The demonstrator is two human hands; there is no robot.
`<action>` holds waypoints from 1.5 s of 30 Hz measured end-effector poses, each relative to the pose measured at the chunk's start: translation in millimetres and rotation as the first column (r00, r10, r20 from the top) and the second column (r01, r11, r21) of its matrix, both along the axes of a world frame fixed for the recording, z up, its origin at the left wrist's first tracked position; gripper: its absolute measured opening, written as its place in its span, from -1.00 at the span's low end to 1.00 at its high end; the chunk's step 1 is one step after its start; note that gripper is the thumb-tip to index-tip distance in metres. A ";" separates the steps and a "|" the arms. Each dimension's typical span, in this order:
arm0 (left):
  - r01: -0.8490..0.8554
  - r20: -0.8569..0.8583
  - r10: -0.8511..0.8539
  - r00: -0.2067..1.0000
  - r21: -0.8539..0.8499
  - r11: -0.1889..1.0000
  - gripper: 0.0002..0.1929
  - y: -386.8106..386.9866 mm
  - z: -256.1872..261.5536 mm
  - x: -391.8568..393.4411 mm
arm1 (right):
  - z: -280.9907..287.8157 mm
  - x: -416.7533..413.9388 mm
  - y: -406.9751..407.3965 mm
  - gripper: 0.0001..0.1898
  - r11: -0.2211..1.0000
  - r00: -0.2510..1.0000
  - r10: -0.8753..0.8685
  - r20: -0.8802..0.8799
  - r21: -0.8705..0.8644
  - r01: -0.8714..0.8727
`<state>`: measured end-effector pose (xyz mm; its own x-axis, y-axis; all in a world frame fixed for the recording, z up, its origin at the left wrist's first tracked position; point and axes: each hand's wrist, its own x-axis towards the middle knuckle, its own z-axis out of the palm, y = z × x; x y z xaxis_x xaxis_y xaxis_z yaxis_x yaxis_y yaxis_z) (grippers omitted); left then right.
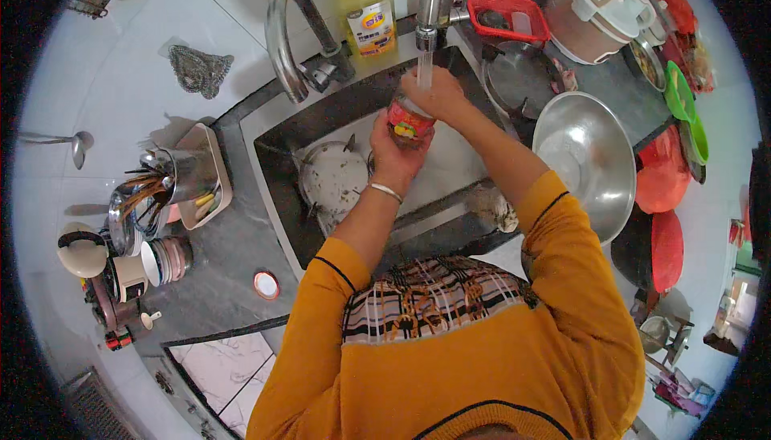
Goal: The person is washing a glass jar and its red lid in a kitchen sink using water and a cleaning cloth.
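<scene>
My left hand (pixel 400 154) grips the lower part of a glass jar (pixel 411 121) with a red label, tilted above the sink (pixel 289 199). My right hand (pixel 437 94) lies over the jar's mouth, its fingertips hidden, so whether it grips the rim or something inside is unclear. Running water (pixel 425 66) from the chrome faucet spout (pixel 427 30) falls onto this hand. Below, cloudy water fills the sink. A pot or pan (pixel 334 175) with dark scraps floating in it sits at the sink's left side.
A round lid (pixel 266 284) with a red rim lies on the left counter, near stacked bowls (pixel 165 261) and a utensil holder (pixel 196 172). A second curved faucet (pixel 289 30) and a yellow soap bottle (pixel 368 18) stand behind the sink. A large steel basin (pixel 581 151) leans at right.
</scene>
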<state>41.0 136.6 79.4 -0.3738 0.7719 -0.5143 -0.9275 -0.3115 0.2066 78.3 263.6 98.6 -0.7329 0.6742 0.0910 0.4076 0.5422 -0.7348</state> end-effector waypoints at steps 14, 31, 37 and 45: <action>0.108 0.108 -0.127 0.986 0.165 0.980 -0.56 -13.7 -13.0 0.7 | -2.6 45.6 -33.8 -0.43 0.888 0.881 0.115 -0.460 -0.350 -0.298; 0.262 -0.267 -0.254 0.930 -0.007 0.965 -0.56 2.0 1.6 -6.6 | 32.6 26.9 -31.8 -0.27 0.984 0.866 -0.049 -0.497 -0.175 -0.044; 0.282 -0.089 -0.281 0.956 0.001 0.959 -0.60 -5.3 -38.3 -9.2 | 8.4 33.1 -41.3 -0.24 0.909 0.875 0.032 -0.483 -0.349 -0.226; 0.442 -0.290 -0.470 0.834 -0.158 0.883 -0.47 -1.5 -5.1 -15.4 | -26.3 28.4 -10.7 -0.48 0.903 0.948 -0.162 -0.274 -0.429 0.030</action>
